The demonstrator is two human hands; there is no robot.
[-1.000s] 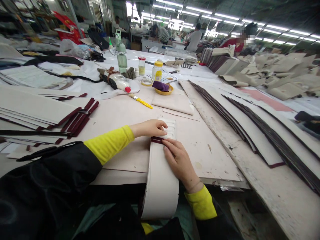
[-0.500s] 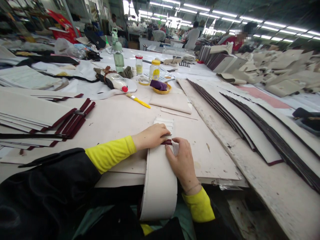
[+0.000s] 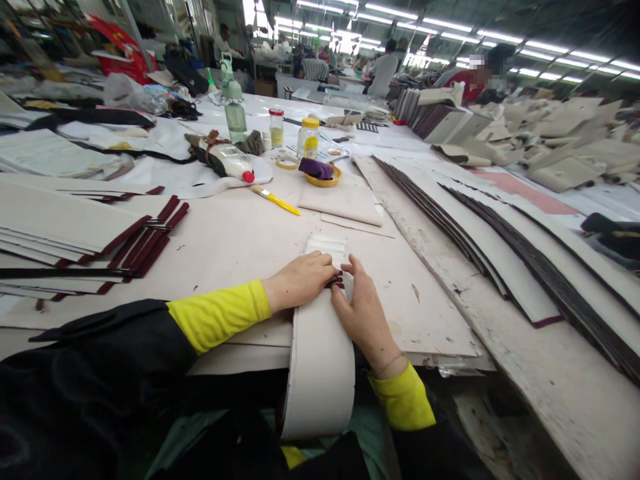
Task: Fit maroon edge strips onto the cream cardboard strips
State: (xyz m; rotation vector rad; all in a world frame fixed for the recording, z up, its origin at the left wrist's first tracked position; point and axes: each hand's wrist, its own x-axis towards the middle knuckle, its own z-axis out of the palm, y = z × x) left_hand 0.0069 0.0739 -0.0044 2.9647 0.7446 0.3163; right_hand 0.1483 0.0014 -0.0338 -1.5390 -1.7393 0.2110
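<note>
A long off-white strip (image 3: 323,363) with dark red end bands lies in front of me, its near part curving down over the table edge. My left hand (image 3: 307,279) is closed over the strip, fingers together and tips pressed at the dark red bands (image 3: 338,280). On the right side, my right hand (image 3: 367,313) has its thumb against the strip by those bands, with thumb and forefinger apart. Beyond the fingers, pale layered ends (image 3: 325,245) lie on the board. Part of the bands is hidden under my left fingers.
Stacked strips with dark red ends (image 3: 125,233) lie at left, and dark-edged panels (image 3: 500,247) at right. Ahead are a yellow-handled brush (image 3: 277,200), a yellow dish (image 3: 325,180) with purple cloth, a yellow-lidded jar (image 3: 309,141) and a green bottle (image 3: 235,120).
My left fingers have shifted slightly nearer over the dark red bands. My right forefinger has lifted and spread further from the thumb. More bands show between the hands.
</note>
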